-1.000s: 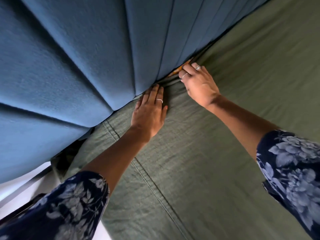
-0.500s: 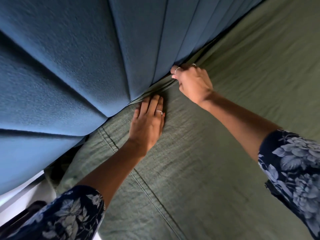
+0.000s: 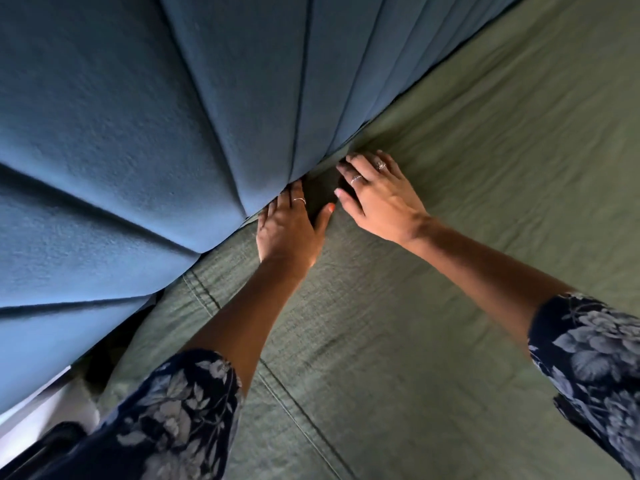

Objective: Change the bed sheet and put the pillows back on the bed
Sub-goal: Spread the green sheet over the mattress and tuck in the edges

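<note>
The green sheet (image 3: 398, 306), a coarse woven cloth with a stitched seam, already covers the bed, and the left hand (image 3: 287, 230) and right hand (image 3: 377, 195), fingers straight, push its edge under the padded blue headboard (image 3: 138, 133) at 12 o'clock; pillows seem left to do.

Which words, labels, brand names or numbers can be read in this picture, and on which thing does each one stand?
None: no readable text on the green sheet, the blue headboard, the floral sleeves, or the rings on the left hand and right hand.
</note>
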